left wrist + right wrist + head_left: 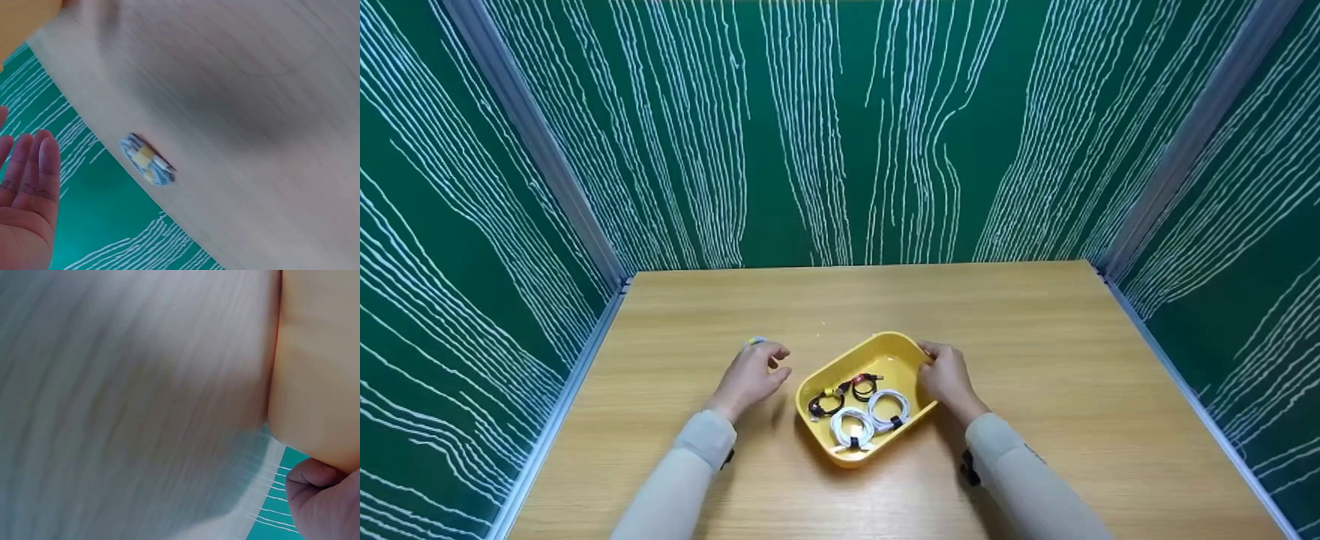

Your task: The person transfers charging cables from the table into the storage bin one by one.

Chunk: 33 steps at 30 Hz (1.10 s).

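A yellow plastic bin (904, 352) sits turned at an angle on the table. Inside it lie two white coiled cables (853, 428) with black ties, plus black coiled cables (865, 386) with red and yellow bits. My right hand (949, 377) grips the bin's right rim, its fingers curled over the edge in the right wrist view. To the left of the bin is my left hand (754, 375), holding nothing, its fingers loosely bent. Just beyond it lies a small grey-blue coiled cable (147, 160) with a yellow tie, mostly hidden by the hand in the head view.
The wooden table (697, 300) meets green walls (802, 150) with white wavy lines at the back and both sides. Metal posts (540, 142) stand at the corners.
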### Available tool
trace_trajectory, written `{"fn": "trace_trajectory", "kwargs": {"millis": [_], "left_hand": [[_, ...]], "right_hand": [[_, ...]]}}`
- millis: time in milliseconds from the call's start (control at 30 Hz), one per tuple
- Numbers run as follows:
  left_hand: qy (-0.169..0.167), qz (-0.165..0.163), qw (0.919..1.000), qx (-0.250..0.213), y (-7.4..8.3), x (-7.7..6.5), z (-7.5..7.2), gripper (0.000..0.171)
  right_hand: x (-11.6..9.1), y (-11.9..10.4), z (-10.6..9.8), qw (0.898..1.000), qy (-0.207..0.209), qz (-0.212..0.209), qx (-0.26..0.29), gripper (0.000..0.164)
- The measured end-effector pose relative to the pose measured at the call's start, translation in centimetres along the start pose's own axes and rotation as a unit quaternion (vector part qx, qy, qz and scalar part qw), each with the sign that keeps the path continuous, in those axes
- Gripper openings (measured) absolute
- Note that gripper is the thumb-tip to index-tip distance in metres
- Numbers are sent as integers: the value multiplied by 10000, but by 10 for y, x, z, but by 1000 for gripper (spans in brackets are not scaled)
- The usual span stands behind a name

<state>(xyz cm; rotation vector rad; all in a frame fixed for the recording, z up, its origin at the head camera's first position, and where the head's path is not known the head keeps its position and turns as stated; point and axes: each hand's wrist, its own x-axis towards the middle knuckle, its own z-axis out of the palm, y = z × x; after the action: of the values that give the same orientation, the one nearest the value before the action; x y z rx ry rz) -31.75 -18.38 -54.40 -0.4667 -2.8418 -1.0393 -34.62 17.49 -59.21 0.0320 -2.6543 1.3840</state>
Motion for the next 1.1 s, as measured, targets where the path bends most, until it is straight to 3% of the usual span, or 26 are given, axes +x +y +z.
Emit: {"fn": "trace_trajectory", "kwargs": {"millis": [300,533,800,1100], "left_hand": [[75,-224,9996,180,-13,-2,0,32],[174,-162,9989,396,-22,-1,-3,25],[105,-274,9982,531,-27,2,-6,28],[25,-514,9969,587,-29,2,-8,35]], "right_hand": [[0,0,-2,9999,-105,61,-17,53],[-1,0,-3,9997,-219,98,-42,53],[0,0,-3,9999,-94,-32,-92,47],[0,-1,-1,9997,-194,90,-91,49]]}}
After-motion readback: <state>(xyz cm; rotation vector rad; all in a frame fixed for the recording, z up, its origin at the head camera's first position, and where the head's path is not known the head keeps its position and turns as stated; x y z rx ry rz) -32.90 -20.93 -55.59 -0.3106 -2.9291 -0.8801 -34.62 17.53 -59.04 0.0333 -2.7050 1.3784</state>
